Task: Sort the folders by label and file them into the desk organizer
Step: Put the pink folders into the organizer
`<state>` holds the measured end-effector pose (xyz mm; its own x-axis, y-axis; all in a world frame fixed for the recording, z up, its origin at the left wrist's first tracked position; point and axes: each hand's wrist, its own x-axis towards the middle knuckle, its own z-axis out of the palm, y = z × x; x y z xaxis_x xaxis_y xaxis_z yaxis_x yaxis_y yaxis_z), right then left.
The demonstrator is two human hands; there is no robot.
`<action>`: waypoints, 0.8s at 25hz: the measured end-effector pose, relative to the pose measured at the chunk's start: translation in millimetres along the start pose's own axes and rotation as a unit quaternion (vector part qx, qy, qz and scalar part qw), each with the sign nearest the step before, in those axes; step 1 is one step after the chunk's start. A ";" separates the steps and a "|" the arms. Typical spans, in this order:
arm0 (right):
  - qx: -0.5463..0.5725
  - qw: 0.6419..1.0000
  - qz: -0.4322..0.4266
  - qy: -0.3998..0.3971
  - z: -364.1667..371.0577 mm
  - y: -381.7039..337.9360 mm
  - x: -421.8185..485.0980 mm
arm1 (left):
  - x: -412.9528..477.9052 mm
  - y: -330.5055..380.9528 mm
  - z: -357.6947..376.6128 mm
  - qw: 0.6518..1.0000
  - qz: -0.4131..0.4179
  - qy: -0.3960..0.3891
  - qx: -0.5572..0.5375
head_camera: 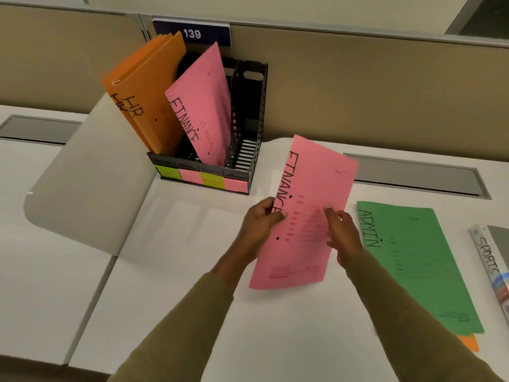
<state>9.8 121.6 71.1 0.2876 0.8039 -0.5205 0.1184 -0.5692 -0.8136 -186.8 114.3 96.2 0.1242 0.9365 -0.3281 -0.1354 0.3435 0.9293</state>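
A pink folder marked FINANCE [311, 194] is held above the desk, tilted, in front of me. My left hand [259, 224] pinches its left edge and my right hand [344, 235] grips its right side. The black desk organizer [248, 111] stands at the back against the partition. Its left slot holds orange HR folders [148, 89]; the slot beside it holds another pink FINANCE folder [205, 106]. The right slots look empty. A green ADMIN folder [416, 257] lies flat at the right, with an orange folder's corner [469, 341] showing beneath it.
A folder or book marked SPORTS [491, 260] lies at the far right edge. Coloured sticky labels [203, 179] run along the organizer's front. A grey rounded divider panel [91, 175] stands to the left. Cable-slot covers [418, 175] are set into the white desk.
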 end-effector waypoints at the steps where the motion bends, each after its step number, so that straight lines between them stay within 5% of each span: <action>1: 0.038 0.999 -0.007 -0.012 6.2 -22.3 4.6 | -3.1 17.1 -12.1 0.999 0.037 0.005 -0.014; 10: 0.105 0.958 -0.215 -0.161 130.0 -229.4 5.6 | -3.7 115.6 -119.9 0.960 0.256 0.110 -0.019; 20: 0.020 0.933 -0.271 -0.234 232.4 -326.0 42.8 | 71.3 116.7 -158.8 0.952 0.242 0.189 -0.009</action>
<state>-237.3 381.7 253.8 -0.2524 0.9645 -0.0779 0.0876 -0.0574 -0.9945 -349.8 232.5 154.3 -0.3193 0.9427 0.0965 -0.1039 -0.1360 0.9852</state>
